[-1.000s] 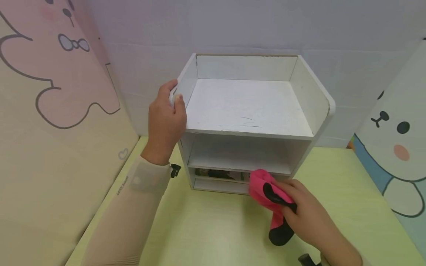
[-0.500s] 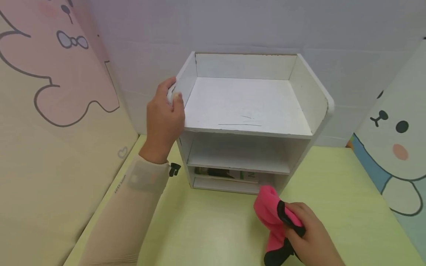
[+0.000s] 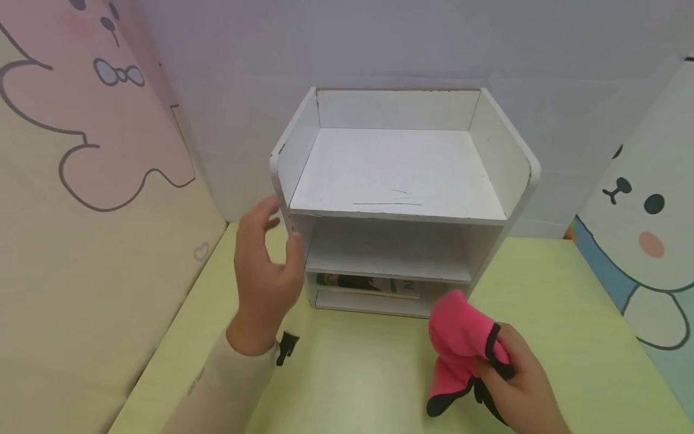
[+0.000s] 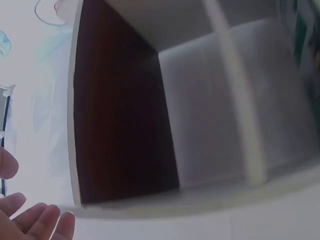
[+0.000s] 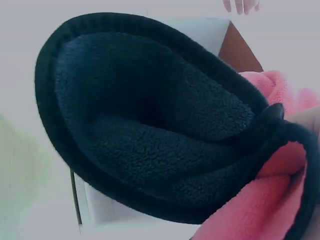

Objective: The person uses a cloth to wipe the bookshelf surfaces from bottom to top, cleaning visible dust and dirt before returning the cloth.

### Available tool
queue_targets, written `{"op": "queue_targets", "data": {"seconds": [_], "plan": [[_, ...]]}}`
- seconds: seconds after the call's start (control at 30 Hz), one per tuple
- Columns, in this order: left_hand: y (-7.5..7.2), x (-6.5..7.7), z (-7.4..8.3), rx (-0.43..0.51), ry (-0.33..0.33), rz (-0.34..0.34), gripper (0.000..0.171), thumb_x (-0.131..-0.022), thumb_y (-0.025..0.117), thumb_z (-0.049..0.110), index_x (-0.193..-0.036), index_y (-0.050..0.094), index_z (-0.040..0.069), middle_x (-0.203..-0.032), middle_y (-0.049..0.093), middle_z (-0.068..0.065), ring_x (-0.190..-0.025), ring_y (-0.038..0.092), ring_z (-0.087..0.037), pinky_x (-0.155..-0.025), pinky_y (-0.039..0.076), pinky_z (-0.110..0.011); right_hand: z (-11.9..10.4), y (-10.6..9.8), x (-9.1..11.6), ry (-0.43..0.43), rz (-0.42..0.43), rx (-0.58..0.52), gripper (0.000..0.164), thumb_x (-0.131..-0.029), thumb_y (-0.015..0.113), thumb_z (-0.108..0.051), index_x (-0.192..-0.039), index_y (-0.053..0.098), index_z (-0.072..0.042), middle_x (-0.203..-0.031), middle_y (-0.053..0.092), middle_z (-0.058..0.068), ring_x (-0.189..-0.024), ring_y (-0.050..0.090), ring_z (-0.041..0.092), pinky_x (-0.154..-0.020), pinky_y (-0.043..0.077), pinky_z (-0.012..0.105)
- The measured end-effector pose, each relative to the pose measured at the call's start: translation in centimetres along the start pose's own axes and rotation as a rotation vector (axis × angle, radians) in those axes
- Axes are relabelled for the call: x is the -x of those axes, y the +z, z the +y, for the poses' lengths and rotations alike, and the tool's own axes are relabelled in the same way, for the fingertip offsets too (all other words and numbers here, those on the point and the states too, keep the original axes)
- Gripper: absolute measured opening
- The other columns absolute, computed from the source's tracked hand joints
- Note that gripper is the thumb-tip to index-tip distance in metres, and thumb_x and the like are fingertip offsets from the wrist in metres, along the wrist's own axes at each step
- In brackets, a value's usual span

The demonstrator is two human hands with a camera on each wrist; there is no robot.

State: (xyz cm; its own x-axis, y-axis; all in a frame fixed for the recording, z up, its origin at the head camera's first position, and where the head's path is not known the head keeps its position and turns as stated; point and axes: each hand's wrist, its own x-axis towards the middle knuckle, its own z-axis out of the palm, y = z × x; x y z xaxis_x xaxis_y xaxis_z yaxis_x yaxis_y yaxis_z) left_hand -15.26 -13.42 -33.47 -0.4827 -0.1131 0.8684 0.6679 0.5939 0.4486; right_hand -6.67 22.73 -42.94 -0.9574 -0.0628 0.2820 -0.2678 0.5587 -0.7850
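My right hand (image 3: 525, 380) pinches a pink fleecy cloth (image 3: 461, 331) with black edging, which hangs bunched above the table in front of the shelf's right side. The right wrist view shows the cloth's dark fuzzy side (image 5: 155, 115), folded into a hollow, with pink fabric near the fingers. A small white shelf unit (image 3: 401, 172) with a railed top and two lower levels stands on the table. Beside its left panel my left hand (image 3: 262, 289) is raised with loosely bent fingers and holds nothing. Its fingertips (image 4: 45, 220) show near the shelf's edge in the left wrist view.
On the lowest level lies a dark green and white flat item (image 3: 358, 282) with lettering, behind a thin pale strip. The pale green table (image 3: 336, 367) meets a cartoon-printed panel (image 3: 125, 241) at left, another at right and a plain white wall (image 3: 401, 42) behind.
My left hand has let go of the shelf's upper left side panel and moved down. My right hand has drawn the pink cloth away from the lower shelf, toward the front right.
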Motion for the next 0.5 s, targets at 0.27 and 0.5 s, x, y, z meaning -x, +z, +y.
{"op": "queue_targets", "data": {"seconds": [0.27, 0.5], "plan": [[1.5, 7.7, 2.9, 0.309, -0.255, -0.434, 0.059, -0.101, 0.066, 0.031, -0.148, 0.047, 0.002, -0.142, 0.055, -0.014, -0.128, 0.055, -0.029, -0.102, 0.05, -0.045, -1.6, 2.8, -0.8, -0.094, 0.007, -0.449, 0.057, -0.081, 0.065, 0.027, -0.127, 0.046, 0.0, -0.108, 0.067, 0.003, -0.093, 0.065, 0.011, -0.076, 0.056, 0.021], [3.2, 10.2, 5.5, 0.522, -0.58, -0.672, 0.073, -0.096, 0.072, 0.035, -0.159, 0.035, 0.027, -0.153, 0.044, 0.007, -0.134, 0.05, -0.021, -0.102, 0.051, -0.043, -3.9, 4.3, -1.1, -0.154, -0.095, -0.56, 0.054, -0.083, 0.066, 0.024, -0.127, 0.047, 0.0, -0.116, 0.065, 0.004, -0.095, 0.066, 0.015, -0.073, 0.06, 0.031]]}}
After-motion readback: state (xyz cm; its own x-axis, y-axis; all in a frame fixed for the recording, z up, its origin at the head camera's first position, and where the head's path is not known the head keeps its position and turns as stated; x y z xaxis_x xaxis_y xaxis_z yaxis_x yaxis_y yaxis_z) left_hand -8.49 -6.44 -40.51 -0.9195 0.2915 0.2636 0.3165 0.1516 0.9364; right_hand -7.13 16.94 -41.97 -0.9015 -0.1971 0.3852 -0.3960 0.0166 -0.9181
